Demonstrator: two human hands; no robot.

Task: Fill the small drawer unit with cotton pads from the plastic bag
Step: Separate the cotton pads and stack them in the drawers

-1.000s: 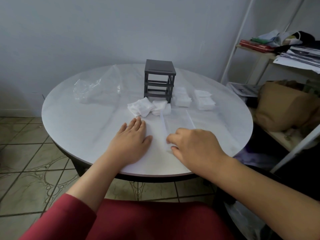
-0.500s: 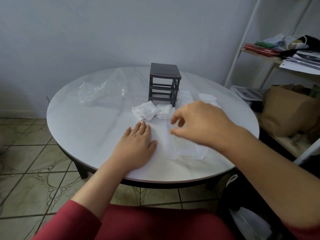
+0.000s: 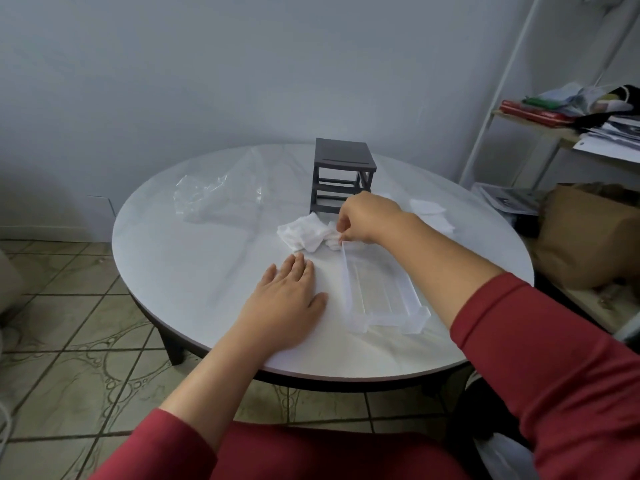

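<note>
A dark grey drawer unit frame (image 3: 343, 174) stands at the table's middle back, its slots open. A clear plastic drawer (image 3: 379, 296) lies on the table in front of me. A loose heap of white cotton pads (image 3: 304, 233) sits just before the frame. My right hand (image 3: 367, 218) reaches over the drawer's far end and pinches a pad at the heap's right side. Flat on the tabletop, left of the drawer, rests my left hand (image 3: 285, 299) with straight fingers. The crumpled clear plastic bag (image 3: 211, 199) lies at the back left.
More cotton pads (image 3: 429, 211) lie stacked right of the frame, partly behind my right arm. The round white table (image 3: 194, 258) ends close to my body. A white shelf (image 3: 568, 133) with papers and a brown bag (image 3: 588, 233) stand at the right.
My right hand has left the drawer's near end and travelled forward to the cotton heap, where it now pinches a pad. The left hand has stayed flat on the table.
</note>
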